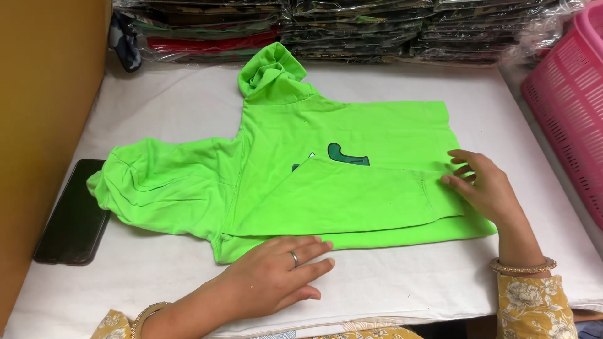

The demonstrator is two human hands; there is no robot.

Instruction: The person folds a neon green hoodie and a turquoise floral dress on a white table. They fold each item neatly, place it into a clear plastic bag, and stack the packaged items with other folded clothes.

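Note:
A bright green hooded sweatshirt (352,135) lies flat on the white table (427,282), hood (271,74) toward the back. One sleeve (358,196) is folded across its front, partly covering a dark green print (344,154). The other sleeve (151,182) spreads out to the left. My left hand (276,276) rests flat on the table at the sweatshirt's near edge, fingers apart, a ring on one finger. My right hand (483,185) presses on the folded sleeve's cuff at the right, fingers spread, holding nothing.
A black phone (72,213) lies at the table's left edge beside a brown wall. Stacks of bagged folded garments (364,28) line the back. A pink plastic basket (568,100) stands at the right.

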